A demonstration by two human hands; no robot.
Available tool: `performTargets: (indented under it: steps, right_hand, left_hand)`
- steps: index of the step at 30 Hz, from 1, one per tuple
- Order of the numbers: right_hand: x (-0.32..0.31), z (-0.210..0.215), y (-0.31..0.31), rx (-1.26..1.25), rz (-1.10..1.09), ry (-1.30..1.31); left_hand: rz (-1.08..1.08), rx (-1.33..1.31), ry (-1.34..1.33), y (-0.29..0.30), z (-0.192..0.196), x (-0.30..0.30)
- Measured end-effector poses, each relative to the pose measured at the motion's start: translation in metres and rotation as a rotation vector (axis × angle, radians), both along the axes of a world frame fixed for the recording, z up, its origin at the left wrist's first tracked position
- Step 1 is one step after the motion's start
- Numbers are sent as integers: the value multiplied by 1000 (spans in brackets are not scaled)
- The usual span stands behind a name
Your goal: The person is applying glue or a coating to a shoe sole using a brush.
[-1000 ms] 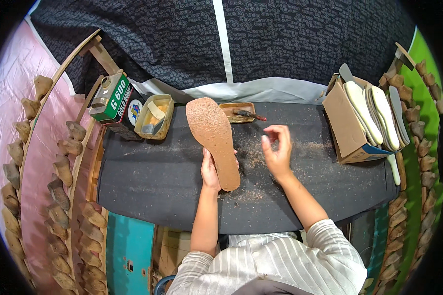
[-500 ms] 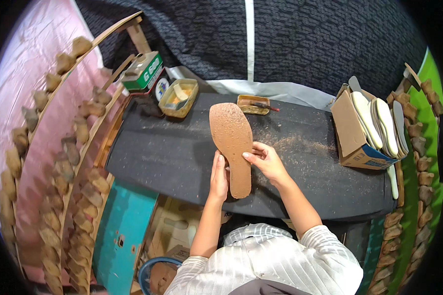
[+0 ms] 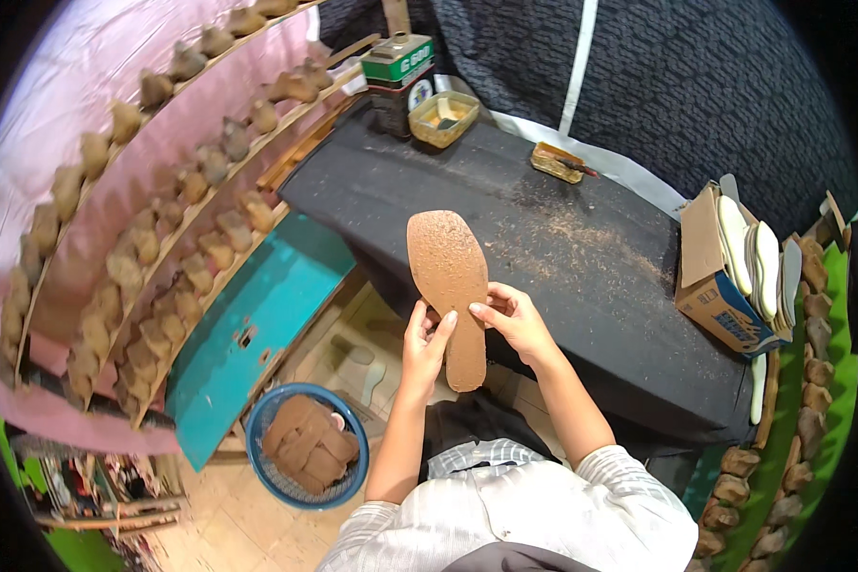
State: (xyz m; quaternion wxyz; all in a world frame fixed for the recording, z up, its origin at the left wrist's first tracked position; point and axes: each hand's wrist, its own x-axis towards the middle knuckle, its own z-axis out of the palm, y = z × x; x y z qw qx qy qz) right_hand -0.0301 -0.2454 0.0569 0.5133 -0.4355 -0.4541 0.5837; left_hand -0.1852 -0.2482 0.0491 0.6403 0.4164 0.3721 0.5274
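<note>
A brown, rough-faced shoe sole [image 3: 447, 255] is held upright in front of me, its broad toe end up and the narrow heel end down. My left hand [image 3: 425, 345] grips its narrow waist from the left, thumb on the face and fingers curled at the edge and behind. From the right, my right hand [image 3: 515, 322] pinches the same waist, with its thumb on the face. Some fingers of both hands are hidden behind the sole. Below and to the left, a blue plastic basket [image 3: 255, 456] on the floor contains several similar brown soles [image 3: 310, 443].
The black-covered table [image 3: 391, 181] bears brown crumbs, a rectangular can [image 3: 398, 71], a yellowish tub [image 3: 445, 119], a small tray [image 3: 556, 164] and a cardboard box [image 3: 704, 253] of pale soles. Racks of shoe lasts [image 3: 214, 164] stand left and right. A teal panel [image 3: 257, 329] flanks the table.
My view has turned leftward, bringing the floor basket fully into sight. The sole stays in both hands, now beyond the table's near-left edge, and my left thumb lies further across its face.
</note>
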Motion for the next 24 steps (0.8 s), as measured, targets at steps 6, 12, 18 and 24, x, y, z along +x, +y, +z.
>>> performTargets:
  steps: [6,12,18,24]
  right_hand:
    - [-26,-7,-36,-18,159,26]
    - [-42,-25,-77,-57,321,-28]
    - [-52,-41,-120,-113,504,-35]
    - [-86,-55,-150,-153,608,-25]
  left_hand:
    - [173,-13,5,-63,-2,-21]
    - [395,-25,39,-128,-29,-25]
    - [564,-128,-13,-199,-46,-25]
    - [709,-176,52,-254,-64,-50]
